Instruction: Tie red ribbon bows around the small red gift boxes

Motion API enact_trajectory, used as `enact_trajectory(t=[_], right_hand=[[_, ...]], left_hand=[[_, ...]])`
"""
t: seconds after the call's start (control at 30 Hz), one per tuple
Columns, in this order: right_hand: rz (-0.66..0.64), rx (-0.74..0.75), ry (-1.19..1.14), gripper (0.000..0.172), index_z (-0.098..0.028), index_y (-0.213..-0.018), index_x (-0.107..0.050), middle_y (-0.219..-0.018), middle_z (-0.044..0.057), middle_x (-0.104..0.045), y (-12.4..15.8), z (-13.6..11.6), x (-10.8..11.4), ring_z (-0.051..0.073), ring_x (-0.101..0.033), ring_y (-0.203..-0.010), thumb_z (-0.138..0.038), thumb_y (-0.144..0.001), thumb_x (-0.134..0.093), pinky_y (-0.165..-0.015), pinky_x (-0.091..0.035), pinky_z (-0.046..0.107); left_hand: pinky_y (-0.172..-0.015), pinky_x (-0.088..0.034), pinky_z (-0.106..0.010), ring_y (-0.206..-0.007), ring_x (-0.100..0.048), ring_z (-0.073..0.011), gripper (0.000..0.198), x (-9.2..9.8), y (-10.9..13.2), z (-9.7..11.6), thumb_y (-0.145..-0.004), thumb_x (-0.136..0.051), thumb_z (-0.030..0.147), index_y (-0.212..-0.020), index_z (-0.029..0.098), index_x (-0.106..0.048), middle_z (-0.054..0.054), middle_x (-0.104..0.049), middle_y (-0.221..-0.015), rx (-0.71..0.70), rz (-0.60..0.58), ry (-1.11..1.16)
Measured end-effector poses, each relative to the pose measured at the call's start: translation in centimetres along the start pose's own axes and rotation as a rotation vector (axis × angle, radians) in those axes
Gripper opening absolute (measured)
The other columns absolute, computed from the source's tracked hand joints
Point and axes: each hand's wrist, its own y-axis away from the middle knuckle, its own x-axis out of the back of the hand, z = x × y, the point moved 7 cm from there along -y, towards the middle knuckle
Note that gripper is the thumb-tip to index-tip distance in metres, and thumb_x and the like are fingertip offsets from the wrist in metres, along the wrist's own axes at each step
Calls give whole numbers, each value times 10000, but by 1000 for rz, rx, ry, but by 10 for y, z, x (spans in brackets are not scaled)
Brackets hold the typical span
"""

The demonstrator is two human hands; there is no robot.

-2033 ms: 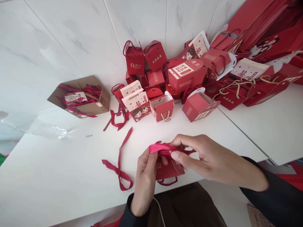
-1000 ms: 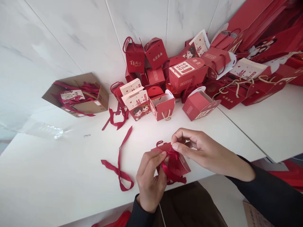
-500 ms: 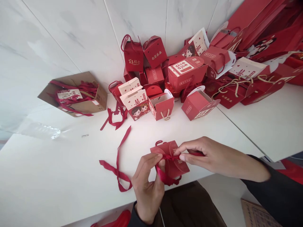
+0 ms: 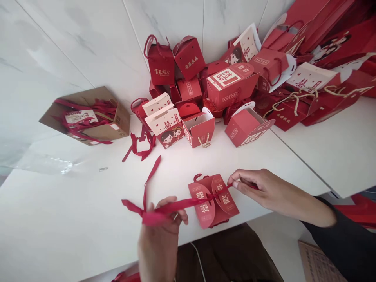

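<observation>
A small red box (image 4: pixel 202 217) with rounded flaps and gold lettering lies near the table's front edge. A red ribbon (image 4: pixel 188 203) crosses its top and is drawn out to both sides. To the left of the box, my left hand (image 4: pixel 161 231) is closed on the ribbon's left part, somewhat blurred. Right of the box, my right hand (image 4: pixel 252 187) pinches the other end between thumb and fingers. Another red ribbon (image 4: pixel 152 172) lies on the table and runs behind my left hand.
A cardboard box (image 4: pixel 120 121) of red ribbons stands at the left. Along the wall are several red gift boxes, including an open one (image 4: pixel 246 125) and one with a cartoon couple (image 4: pixel 167 129). A clear plastic wrapper (image 4: pixel 55 162) lies at the left.
My left hand has moved left and down, drawing the ribbon out long. My right hand has shifted slightly right. The knot area and the flaps' lettering now show.
</observation>
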Motion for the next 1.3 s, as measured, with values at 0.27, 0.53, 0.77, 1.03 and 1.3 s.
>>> enact_trajectory(t=[0.27,0.53,0.77,1.03,1.3], right_hand=[[259,30,9,360,-334,-1322,-582,-1097,38,-679,15,-1,5,196,-657,-895,-520,-1033,-474,-630,-522,264],[253,138,5,172,-268,-990,-570,-892,-30,-667,12,-31,-22,140,-632,-745,-360,-1069,-448,-611,-467,246],[327,41,20,203,-265,-954,-482,-704,-67,-555,18,-20,-26,130,-501,-534,-384,-1085,-383,-532,-418,258],[487,144,16,101,-296,-1065,-586,-1015,-11,-670,28,-31,-13,168,-635,-870,-346,-1051,-499,-776,-534,289],[363,446,-37,248,-268,-1289,-559,-1181,42,-632,14,-84,-20,176,-629,-1096,-236,-1045,-527,-951,-530,325]], left_hand=[[-789,-515,-335,-977,-594,-249,532,-9,25,-8,-817,-709,597,-1236,269,-733,-95,-687,-1091,-33,55,-351],[-898,-530,-313,-1057,-667,-212,239,-55,31,10,-1004,-546,398,-1047,285,-751,-42,-732,-1091,-489,-86,-694],[-860,-537,-295,-951,-680,-196,358,-28,17,-1,-1011,-508,480,-817,216,-651,-56,-729,-1004,-396,24,-555],[-930,-524,-346,-1018,-643,-223,417,-24,16,28,-949,-543,604,-1039,243,-730,-72,-715,-1131,-211,70,-620],[-523,-341,-268,-557,-434,-128,339,-84,-4,48,-972,-523,360,-667,213,-537,35,-508,-580,-441,-274,-1094]])
